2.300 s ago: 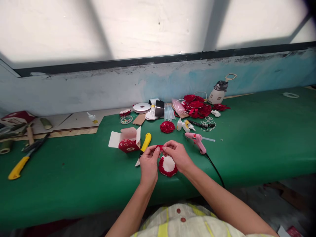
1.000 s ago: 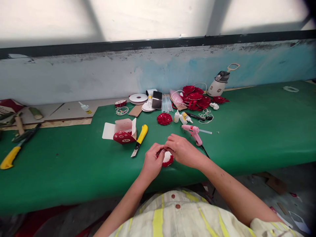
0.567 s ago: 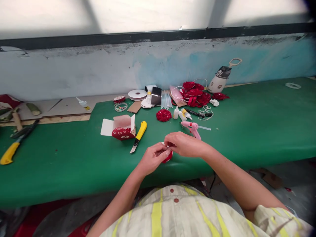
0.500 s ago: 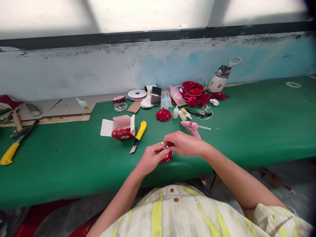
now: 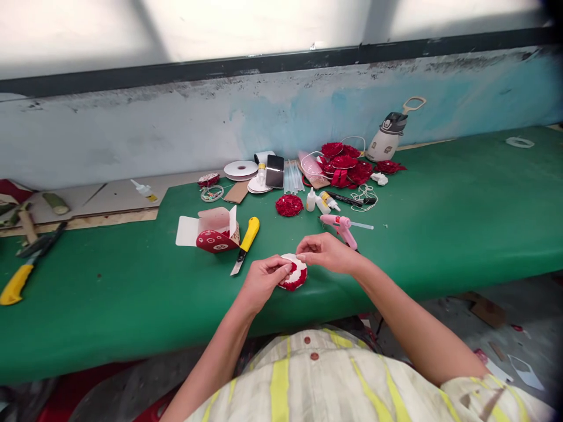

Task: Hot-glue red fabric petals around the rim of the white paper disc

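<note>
A round white disc (image 5: 300,267) with crinkled red material along its lower edge lies near the table's front. My left hand (image 5: 263,280) is closed at the disc's left side, thumb and forefinger pinching what looks like a small red piece (image 5: 292,267) over it. My right hand (image 5: 323,252) is at the disc's upper right rim, its fingers pressed together; whether anything is in them is too small to make out. A yellow utility knife (image 5: 249,235) lies left of the hands, blade out. Beyond my right hand rests a pink glue gun (image 5: 338,223) with a clear stick in it.
An open red-and-white box (image 5: 217,237) stands left of the knife. Behind are a red crinkled disc (image 5: 289,205), small glue bottles (image 5: 311,200), a phone (image 5: 275,171), a ribbon spool (image 5: 240,169), a heap of red rosettes (image 5: 345,164) and a water bottle (image 5: 386,138). A yellow-handled tool (image 5: 17,284) lies far left.
My hands have drawn apart, my right hand moving off the left fingertips to the right. More of the white disc now shows. The view has shifted slightly.
</note>
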`<state>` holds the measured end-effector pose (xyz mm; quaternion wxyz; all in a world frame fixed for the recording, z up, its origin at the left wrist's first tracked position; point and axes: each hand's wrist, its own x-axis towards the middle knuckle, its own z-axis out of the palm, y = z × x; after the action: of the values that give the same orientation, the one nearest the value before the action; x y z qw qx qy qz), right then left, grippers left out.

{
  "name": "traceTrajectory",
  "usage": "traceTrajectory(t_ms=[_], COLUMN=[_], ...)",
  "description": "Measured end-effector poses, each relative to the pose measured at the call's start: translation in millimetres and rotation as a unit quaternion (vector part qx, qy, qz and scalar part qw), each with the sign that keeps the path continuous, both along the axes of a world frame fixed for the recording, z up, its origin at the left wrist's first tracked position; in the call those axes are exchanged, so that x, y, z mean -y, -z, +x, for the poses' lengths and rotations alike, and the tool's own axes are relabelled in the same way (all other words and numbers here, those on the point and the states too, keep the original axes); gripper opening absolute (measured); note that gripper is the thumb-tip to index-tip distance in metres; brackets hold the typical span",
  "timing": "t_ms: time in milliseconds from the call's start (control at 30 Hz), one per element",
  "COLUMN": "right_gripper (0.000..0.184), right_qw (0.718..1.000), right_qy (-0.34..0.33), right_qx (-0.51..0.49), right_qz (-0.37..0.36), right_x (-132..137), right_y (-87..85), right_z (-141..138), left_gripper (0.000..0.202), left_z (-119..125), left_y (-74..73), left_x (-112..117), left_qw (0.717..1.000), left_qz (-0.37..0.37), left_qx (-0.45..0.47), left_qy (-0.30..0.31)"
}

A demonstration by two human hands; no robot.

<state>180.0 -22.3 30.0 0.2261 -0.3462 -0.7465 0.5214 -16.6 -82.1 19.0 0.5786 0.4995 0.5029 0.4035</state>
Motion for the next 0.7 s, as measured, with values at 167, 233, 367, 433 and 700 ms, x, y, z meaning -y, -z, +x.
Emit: traceTrajectory(t_ms=[167,233,367,433,700], right_gripper=[0.016,0.014,0.013,0.014,0.009], right_qw=[0.998,0.996,0.991,0.989,0.98], right_qy=[0.064,0.087,0.124,0.14,0.184], right_qx=[-0.019,-0.024,-0.039,-0.046,-0.072], right_qz=[-0.021,-0.022,-0.021,-0.022,-0.009], right_x=[28.4,36.1,42.1,43.3,55.8], right_y=[6.0,7.5,11.8,14.3,18.5], right_z=[-1.3,-5.6,-14.5,-17.5,-26.8], left_gripper=[0.02,0.019,0.016,0.015,0.018], left_z=[-2.6,-2.9,-3.2,-3.5,-4.9], left_y=[2.9,6.0,10.3,10.4,6.1], left_x=[-1.2,-1.8,-2.3,-1.7,5.8], left_qw=[0.998,0.997,0.993,0.99,0.973], left_qz=[0.03,0.045,0.087,0.103,0.137], left_qx=[-0.042,-0.051,-0.078,-0.092,-0.183], left_qy=[-0.025,-0.029,-0.023,-0.018,0.009])
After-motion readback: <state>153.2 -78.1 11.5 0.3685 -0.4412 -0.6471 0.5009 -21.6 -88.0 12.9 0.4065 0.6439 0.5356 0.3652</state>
